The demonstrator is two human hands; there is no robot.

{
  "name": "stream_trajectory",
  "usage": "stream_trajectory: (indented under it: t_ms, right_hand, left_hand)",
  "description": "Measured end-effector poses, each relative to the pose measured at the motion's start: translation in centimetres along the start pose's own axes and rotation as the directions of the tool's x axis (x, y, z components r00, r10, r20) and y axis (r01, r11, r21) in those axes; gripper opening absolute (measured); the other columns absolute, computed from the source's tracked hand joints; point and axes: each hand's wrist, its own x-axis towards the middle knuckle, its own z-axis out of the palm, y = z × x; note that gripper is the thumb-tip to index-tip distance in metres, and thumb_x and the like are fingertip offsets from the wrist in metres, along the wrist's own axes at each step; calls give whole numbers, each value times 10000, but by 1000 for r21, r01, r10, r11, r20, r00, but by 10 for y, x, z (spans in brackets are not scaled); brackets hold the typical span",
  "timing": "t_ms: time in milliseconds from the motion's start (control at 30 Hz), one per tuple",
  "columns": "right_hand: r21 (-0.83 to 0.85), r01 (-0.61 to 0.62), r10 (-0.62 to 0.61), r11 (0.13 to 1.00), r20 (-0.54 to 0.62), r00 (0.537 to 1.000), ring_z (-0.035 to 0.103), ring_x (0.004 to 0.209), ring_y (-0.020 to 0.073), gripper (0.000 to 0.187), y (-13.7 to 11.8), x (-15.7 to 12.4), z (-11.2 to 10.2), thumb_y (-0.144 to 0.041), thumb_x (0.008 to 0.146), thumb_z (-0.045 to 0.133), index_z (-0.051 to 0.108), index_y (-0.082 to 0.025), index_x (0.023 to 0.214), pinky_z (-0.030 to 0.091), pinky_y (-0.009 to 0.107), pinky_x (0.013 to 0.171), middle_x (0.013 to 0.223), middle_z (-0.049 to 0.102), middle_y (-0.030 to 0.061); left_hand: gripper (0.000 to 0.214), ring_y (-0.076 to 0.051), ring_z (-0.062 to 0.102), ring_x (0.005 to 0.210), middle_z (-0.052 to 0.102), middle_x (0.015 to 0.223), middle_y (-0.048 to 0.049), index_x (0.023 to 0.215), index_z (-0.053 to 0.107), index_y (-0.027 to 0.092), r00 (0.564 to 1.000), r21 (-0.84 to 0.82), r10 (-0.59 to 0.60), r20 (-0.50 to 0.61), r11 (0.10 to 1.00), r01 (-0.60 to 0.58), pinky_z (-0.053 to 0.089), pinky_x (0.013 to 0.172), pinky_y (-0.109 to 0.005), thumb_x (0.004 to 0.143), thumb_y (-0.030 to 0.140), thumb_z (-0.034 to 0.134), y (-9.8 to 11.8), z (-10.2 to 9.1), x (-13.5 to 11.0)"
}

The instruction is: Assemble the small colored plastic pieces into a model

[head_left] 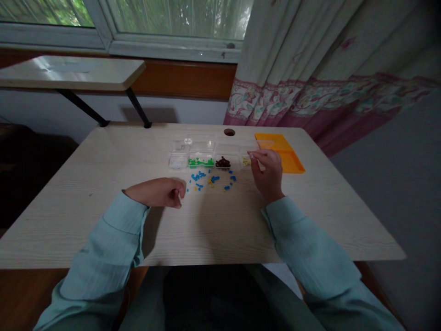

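Small blue building pieces with a few yellow pieces among them lie scattered on the table. Just left of them my left hand hovers low or rests on the tabletop, loosely curled, thumb and forefinger apart, nothing visible between them. Behind the scatter stands a clear plastic compartment box. It holds green pieces, dark brown pieces and pale yellow pieces in separate compartments. My right hand is at the box's right end, thumb and forefinger pinched together; whatever they hold is too small to make out.
An orange tray lies right of the box, partly behind my right hand. A round hole is near the table's back edge. At the back left a raised shelf stands on black legs. A curtain hangs behind the table.
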Motion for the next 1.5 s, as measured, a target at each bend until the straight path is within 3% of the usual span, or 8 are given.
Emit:
stream_trajectory:
  t_ms: [167,300,467,600,700,800,1067,1500]
  right_hand:
    - [3,7,-7,1000,-9,1000,593,918,205,264,1,-1,1,-335,940,477,717,-250,1009,428,375,849,939,680,54]
    - [7,7,-7,1000,-3,1000,593,907,203,270,0,0,1,-341,940,477,721,-244,1003,431,373,843,931,682,54]
    - [21,16,-16,1000,0,1000,591,905,205,256,0,0,0,-328,934,487,720,-251,1008,430,377,842,930,681,55]
    - [30,13,-13,999,13,1000,591,905,205,259,-2,0,0,-328,936,487,722,-245,1008,428,375,839,922,681,59]
    - [30,13,-14,999,21,1000,588,894,204,257,-1,1,1,-335,933,492,722,-245,1004,428,374,832,919,679,59]
    - [46,27,-28,999,13,1000,586,882,204,256,0,0,2,-334,933,494,722,-242,1006,425,372,823,908,678,59]
    - [67,34,-35,997,7,999,583,872,207,252,0,-1,2,-331,933,501,723,-240,1008,422,374,814,898,675,59]
    - [72,54,-55,996,12,998,588,865,209,235,1,-2,4,-304,925,516,724,-238,1012,432,376,806,898,683,59]
  left_hand:
    - [147,-92,536,654,592,764,18,828,595,182,999,-42,33,10,999,-32,402,617,-189,839,326,573,3,0,1]
    - [116,-86,526,630,567,732,34,838,574,183,999,-23,6,37,1000,-5,393,587,-178,776,262,631,6,1,-1]
    - [40,-77,514,634,568,753,30,804,585,175,998,59,59,-28,997,-57,381,593,-176,780,198,606,12,4,4]
    - [67,-96,528,650,599,737,14,836,625,174,984,126,92,-155,989,-72,397,629,-209,833,185,558,10,9,21]
    - [122,-136,546,728,613,742,-19,822,647,168,918,290,179,-355,954,-74,423,719,-265,864,194,536,7,14,35]
    - [149,-172,563,809,636,787,-44,846,655,168,878,369,236,-417,927,-74,442,769,-301,894,234,531,3,17,42]
    - [206,-186,562,922,647,949,-68,985,673,184,865,391,321,-386,906,-162,467,847,-328,936,223,477,3,10,31]
    - [150,-185,562,931,602,932,-63,966,679,197,892,360,325,-313,910,-205,465,846,-334,899,211,546,5,13,34]
